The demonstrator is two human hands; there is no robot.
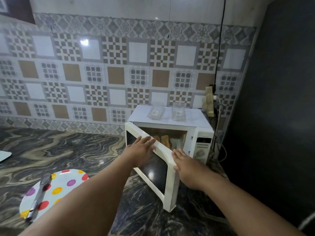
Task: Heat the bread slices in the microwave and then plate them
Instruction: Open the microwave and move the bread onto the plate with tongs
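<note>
I see both hands on the white microwave door, which stands partly swung out on its left hinge from the white countertop microwave oven at the far right of the dark marbled stone tabletop. My left hand lies flat on the door's dark window and upper frame, its grip apart with the fingers straight. My right hand presses on the door's free right edge near the top, fingers fairly straight and laid along the frame, so that grip reads as apart too, though I cannot see the thumb. Through the gap above the door, 2 browned bread slices stand inside the lit cavity. On the near left of the tabletop sits a round white plate with coloured polka dots, with metal tongs lying across it. 2 clear plastic packets rest on top of the oven.
</note>
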